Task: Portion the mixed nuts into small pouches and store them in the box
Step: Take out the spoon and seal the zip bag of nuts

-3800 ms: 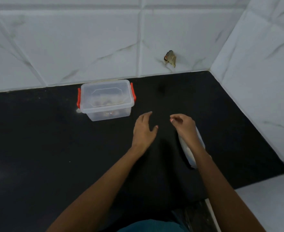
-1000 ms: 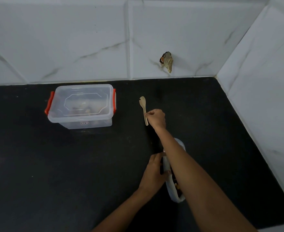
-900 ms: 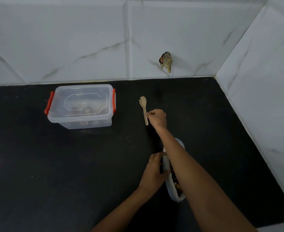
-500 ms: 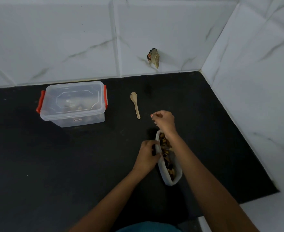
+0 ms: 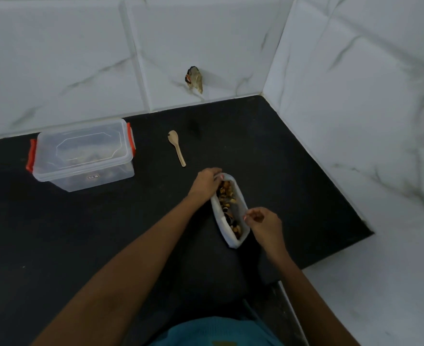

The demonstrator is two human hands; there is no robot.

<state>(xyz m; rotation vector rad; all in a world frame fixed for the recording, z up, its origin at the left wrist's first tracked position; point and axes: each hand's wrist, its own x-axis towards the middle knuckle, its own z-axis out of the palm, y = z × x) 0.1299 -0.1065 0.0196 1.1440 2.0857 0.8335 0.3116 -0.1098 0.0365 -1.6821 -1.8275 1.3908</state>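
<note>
Mixed nuts (image 5: pixel 227 203) may spill if our left hand's (image 5: pixel 204 183) grip or right hand's (image 5: pixel 264 223) pinch on the bag's (image 5: pixel 230 242) rim slips.

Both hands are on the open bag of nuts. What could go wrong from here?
1. The bag looks soft and is held only at its rim by the left hand and right hand; a slipped pinch could let it sag and spill nuts onto the counter.
2. The box has its lid on, so a hand must let go of the bag to open it, likely leaving the mouth unsupported.
</note>
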